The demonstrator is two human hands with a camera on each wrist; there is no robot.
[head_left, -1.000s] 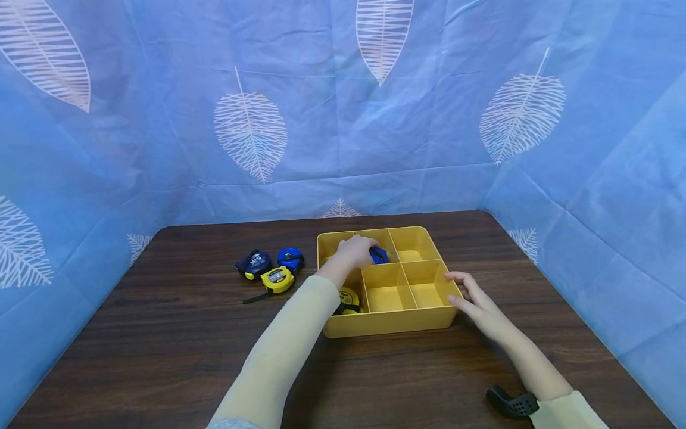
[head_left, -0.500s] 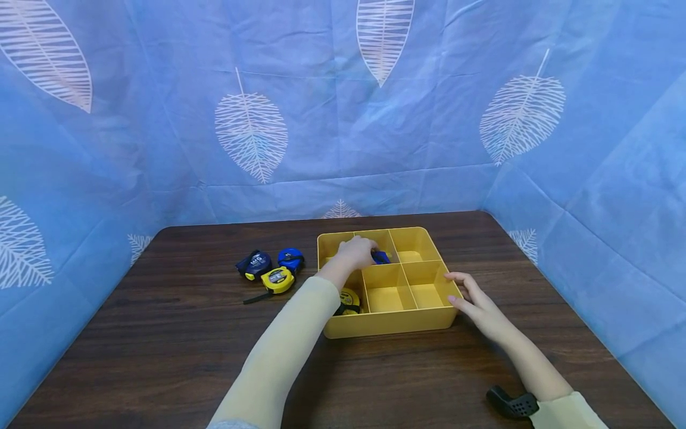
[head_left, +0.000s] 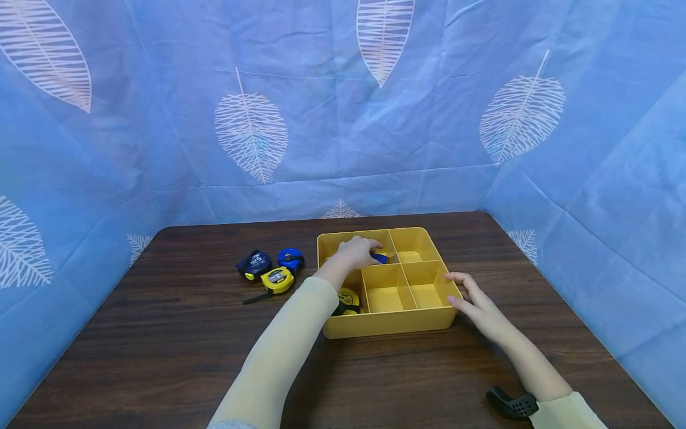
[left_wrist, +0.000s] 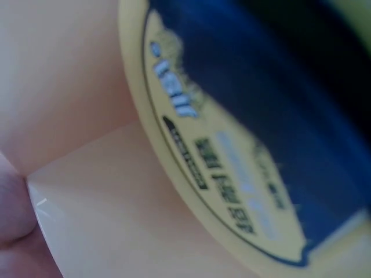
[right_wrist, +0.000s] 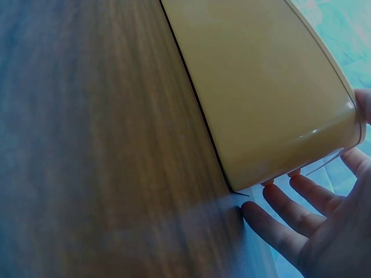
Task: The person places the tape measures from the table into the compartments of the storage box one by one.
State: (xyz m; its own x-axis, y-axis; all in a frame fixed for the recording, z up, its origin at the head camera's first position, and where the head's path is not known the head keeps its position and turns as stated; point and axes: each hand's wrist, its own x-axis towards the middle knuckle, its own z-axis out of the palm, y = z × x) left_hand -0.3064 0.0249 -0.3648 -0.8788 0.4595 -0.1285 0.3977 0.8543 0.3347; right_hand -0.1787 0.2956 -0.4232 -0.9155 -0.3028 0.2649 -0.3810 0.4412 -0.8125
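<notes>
A yellow divided box stands on the table. My left hand reaches into its back middle compartment and holds a blue tape measure, mostly hidden by the hand. Under my left forearm, a yellow tape measure lies in the front left compartment; a yellow-and-dark tape measure fills much of the left wrist view. My right hand rests against the box's right side. In the right wrist view its fairly straight fingers touch the box wall.
Left of the box lie a dark blue tape measure, a blue one and a yellow one with a black strap. A black band sits by my right wrist. Blue leaf-patterned cloth surrounds the brown table.
The blue tape measure sits slightly lower in the back middle compartment, with less of it showing. My left fingers have shifted slightly; my right hand and the box stay put.
</notes>
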